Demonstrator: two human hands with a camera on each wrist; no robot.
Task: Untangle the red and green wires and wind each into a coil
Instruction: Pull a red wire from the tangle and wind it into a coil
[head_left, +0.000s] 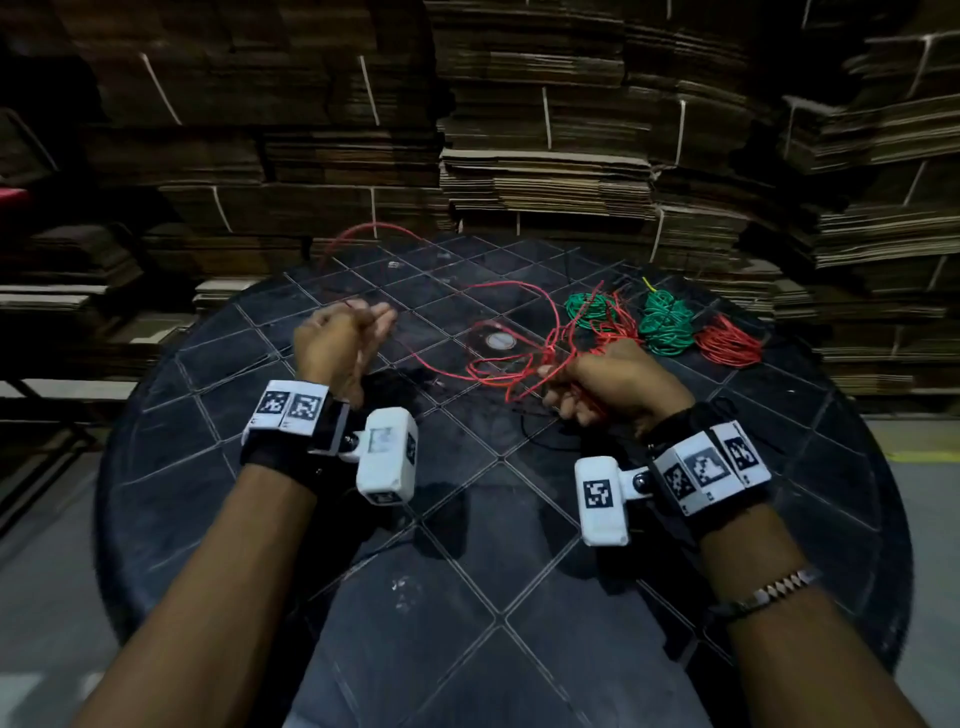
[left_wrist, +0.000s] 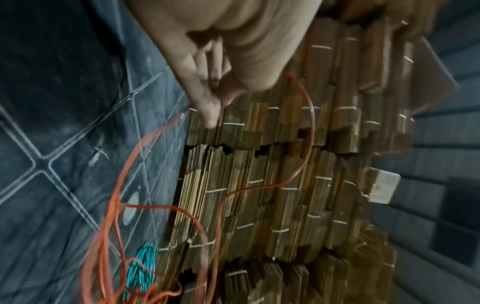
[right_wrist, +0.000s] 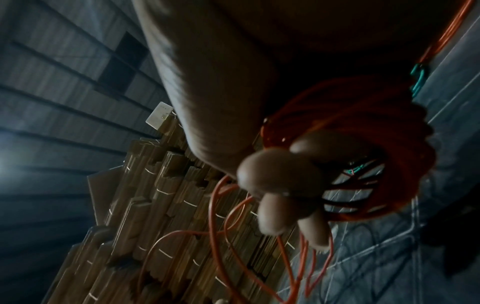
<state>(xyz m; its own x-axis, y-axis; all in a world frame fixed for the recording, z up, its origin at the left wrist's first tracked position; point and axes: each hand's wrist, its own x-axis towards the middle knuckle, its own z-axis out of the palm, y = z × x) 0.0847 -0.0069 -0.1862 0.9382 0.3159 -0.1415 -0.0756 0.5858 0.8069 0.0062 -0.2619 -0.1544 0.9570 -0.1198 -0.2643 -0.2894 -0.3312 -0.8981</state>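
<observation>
Stacks of bundled cardboard (head_left: 545, 171) wall in a dark round table (head_left: 498, 571) scored with a diamond grid. The right hand (head_left: 613, 382) is curled round a bunch of red loops (right_wrist: 363, 127), its fingertips (right_wrist: 272, 176) closing over the strands. The left hand (head_left: 340, 343) pinches a single run of the red wire (head_left: 447, 371) between thumb and fingers; the rest of that hand is blurred. From the pinch, the slack sweeps in wide bends across the table and beyond its far edge. Further right, well apart from the hands, lie two green coils (head_left: 665, 325) and a red coil (head_left: 727, 343), while another green bundle (head_left: 589, 306) sits crossed by red strands. The work looks partly done: some coils are wound, this red length is mid-winding, and that mixed bundle probably needs separating.
</observation>
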